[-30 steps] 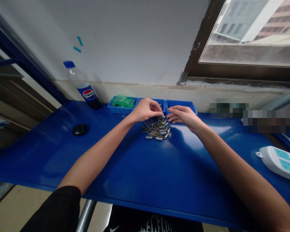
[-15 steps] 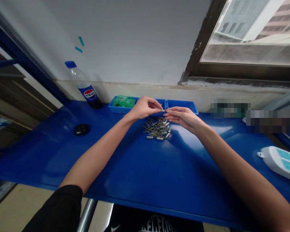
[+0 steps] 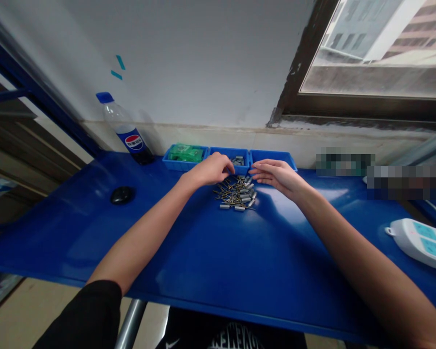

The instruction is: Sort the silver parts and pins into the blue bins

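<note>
A pile of thin brass-coloured pins (image 3: pixel 229 193) and small grey cylinders (image 3: pixel 244 196) lies on the blue table. At its far left edge is my left hand (image 3: pixel 213 169), palm down with fingers loosely curled; a gap shows between thumb and forefinger. My right hand (image 3: pixel 276 175) hovers at the pile's far right side, before the right blue bin. Its fingers are stretched and apart, and I see nothing between them. Behind the pile, the middle blue bin (image 3: pixel 244 170) contains several small grey pieces (image 3: pixel 237 160).
The left blue bin (image 3: pixel 178 165) holds green packets (image 3: pixel 186 152); the right blue bin (image 3: pixel 291 162) stands beside the middle one. A cola bottle (image 3: pixel 125 128) and black mouse (image 3: pixel 121 195) are at left. A white power strip (image 3: pixel 409 237) lies at right. A wall rises behind.
My two hands were together at a small grey cylinder; they are now apart. My left hand has moved left and down towards the pile, while my right hand has barely moved.
</note>
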A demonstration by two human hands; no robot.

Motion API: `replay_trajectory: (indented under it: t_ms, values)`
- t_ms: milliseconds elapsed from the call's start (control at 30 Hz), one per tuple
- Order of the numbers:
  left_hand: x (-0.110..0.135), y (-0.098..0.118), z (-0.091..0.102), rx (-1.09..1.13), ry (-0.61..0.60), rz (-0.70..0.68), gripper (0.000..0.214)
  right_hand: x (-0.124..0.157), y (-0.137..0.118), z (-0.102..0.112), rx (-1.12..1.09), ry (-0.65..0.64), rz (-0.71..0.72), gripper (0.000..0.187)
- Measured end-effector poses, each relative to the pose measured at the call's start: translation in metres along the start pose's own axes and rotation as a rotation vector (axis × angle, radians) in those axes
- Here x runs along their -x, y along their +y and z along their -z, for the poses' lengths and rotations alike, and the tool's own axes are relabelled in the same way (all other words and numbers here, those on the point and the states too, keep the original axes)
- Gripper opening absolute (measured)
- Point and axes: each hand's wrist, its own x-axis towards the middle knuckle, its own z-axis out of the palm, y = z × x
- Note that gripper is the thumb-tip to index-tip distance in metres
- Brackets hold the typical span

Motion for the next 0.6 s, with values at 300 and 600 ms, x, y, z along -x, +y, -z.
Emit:
replay_trajectory:
  t_ms: [300, 600]
  values:
    - [0.002, 0.003, -0.016, -0.291, -0.118, 0.052, 0.036, 0.000, 0.000, 0.000, 0.028, -0.034, 0.003, 0.011]
    - [0.002, 0.007, -0.014, -0.309, -0.096, 0.022, 0.030, 0.000, 0.000, 0.000, 0.026, -0.038, 0.001, 0.010]
